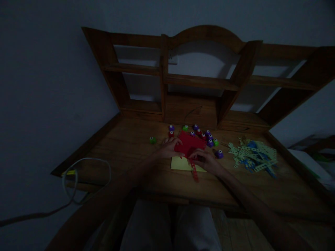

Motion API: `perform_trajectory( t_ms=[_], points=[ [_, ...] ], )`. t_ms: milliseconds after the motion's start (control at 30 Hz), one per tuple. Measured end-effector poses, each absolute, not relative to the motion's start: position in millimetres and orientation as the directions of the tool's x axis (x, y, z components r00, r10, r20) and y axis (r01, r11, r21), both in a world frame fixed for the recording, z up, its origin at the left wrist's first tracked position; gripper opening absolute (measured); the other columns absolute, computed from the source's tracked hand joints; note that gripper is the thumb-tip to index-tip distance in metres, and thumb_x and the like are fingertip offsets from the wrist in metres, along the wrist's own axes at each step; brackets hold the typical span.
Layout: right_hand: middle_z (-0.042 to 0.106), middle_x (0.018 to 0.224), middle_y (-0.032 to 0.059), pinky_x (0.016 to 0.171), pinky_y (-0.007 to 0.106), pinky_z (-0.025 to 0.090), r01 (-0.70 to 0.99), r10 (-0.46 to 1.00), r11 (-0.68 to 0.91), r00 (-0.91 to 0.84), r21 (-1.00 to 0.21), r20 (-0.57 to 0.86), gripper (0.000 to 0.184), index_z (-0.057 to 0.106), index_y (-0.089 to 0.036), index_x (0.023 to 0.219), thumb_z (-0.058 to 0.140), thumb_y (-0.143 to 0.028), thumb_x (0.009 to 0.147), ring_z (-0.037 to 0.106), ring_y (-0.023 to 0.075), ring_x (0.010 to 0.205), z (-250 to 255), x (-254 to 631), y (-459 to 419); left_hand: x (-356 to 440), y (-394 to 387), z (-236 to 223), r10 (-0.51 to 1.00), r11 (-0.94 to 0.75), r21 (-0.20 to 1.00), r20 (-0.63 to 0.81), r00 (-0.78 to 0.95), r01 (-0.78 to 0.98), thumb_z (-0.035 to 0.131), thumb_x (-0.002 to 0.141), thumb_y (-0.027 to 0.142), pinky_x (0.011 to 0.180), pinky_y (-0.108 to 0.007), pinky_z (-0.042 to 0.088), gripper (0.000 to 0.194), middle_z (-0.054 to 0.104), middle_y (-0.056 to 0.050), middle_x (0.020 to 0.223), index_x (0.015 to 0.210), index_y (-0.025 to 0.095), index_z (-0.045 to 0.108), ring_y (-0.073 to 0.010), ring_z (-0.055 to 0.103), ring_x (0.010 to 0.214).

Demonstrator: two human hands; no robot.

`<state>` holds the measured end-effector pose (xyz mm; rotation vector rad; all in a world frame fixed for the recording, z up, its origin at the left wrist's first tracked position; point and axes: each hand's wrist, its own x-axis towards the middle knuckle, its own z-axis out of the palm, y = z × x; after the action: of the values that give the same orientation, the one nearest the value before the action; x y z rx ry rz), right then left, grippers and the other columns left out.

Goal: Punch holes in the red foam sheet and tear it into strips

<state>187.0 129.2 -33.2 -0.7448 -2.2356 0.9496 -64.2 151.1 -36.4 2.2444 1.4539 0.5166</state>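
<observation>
My left hand (170, 148) grips the left edge of a flat red panel (190, 143) with small teeth along its rim. The panel is held tilted above a pale yellow sheet-like piece (180, 164) on the desk. At the panel's lower right edge, my right hand (204, 160) has its fingers pinched on a narrow red strip with holes (194, 170), which hangs down over the yellow piece. Whether strip and panel are joined cannot be made out. Behind the panel stand several small purple, red and green eye-topped pieces (210, 143).
A heap of pale yellow-green and blue perforated strips (255, 155) lies on the right of the wooden desk (120, 146). One green eye-topped piece (152, 140) stands left of my hands. A wooden shelf unit (201, 82) rises at the back. A white cable (91, 159) loops at the left edge.
</observation>
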Motion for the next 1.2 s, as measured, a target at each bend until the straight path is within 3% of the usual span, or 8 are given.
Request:
perform_trajectory(
  t_ms=[400, 767, 967, 1200],
  points=[
    [0.061, 0.085, 0.0045, 0.072, 0.029, 0.046, 0.275, 0.686, 0.573, -0.677, -0.772, 0.268, 0.016, 0.067, -0.02, 0.087, 0.062, -0.034, 0.085, 0.057, 0.0165, 0.079, -34.0, 182.0, 135.4, -62.1, 150.3, -32.9, 0.924, -0.343, 0.558, 0.053, 0.38, 0.756, 0.066, 0.069, 0.057, 0.095, -0.038, 0.033, 0.049, 0.053, -0.002, 0.11, 0.108, 0.03, 0.055, -0.0264, 0.042, 0.112],
    [0.059, 0.094, 0.0059, 0.081, 0.031, 0.046, 0.264, 0.669, 0.546, -0.709, -0.795, 0.223, 0.021, 0.069, -0.02, 0.086, 0.06, -0.039, 0.085, 0.058, 0.0178, 0.089, -32.6, 197.0, 129.3, -62.2, 144.9, -24.8, 0.923, -0.335, 0.563, 0.036, 0.382, 0.755, 0.067, 0.068, 0.058, 0.098, -0.039, 0.031, 0.051, 0.053, -0.002, 0.111, 0.108, 0.029, 0.054, -0.0267, 0.043, 0.113],
    [0.062, 0.102, 0.0053, 0.083, 0.033, 0.045, 0.299, 0.7, 0.542, -0.678, -0.785, 0.225, 0.027, 0.064, -0.022, 0.103, 0.067, -0.037, 0.081, 0.056, 0.0194, 0.093, -25.3, 199.4, 129.3, -63.0, 148.8, -31.4, 0.919, -0.355, 0.54, 0.051, 0.392, 0.763, 0.064, 0.069, 0.062, 0.096, -0.039, 0.031, 0.053, 0.053, -0.002, 0.109, 0.11, 0.03, 0.053, -0.0259, 0.043, 0.11],
    [0.061, 0.093, 0.0058, 0.08, 0.033, 0.046, 0.319, 0.707, 0.554, -0.668, -0.769, 0.232, 0.02, 0.069, -0.021, 0.088, 0.062, -0.039, 0.084, 0.056, 0.0189, 0.088, -30.3, 197.2, 132.6, -63.1, 152.5, -35.7, 0.914, -0.367, 0.541, 0.057, 0.402, 0.757, 0.065, 0.067, 0.063, 0.096, -0.037, 0.031, 0.055, 0.053, -0.001, 0.112, 0.109, 0.03, 0.053, -0.0258, 0.043, 0.111]
  ],
)
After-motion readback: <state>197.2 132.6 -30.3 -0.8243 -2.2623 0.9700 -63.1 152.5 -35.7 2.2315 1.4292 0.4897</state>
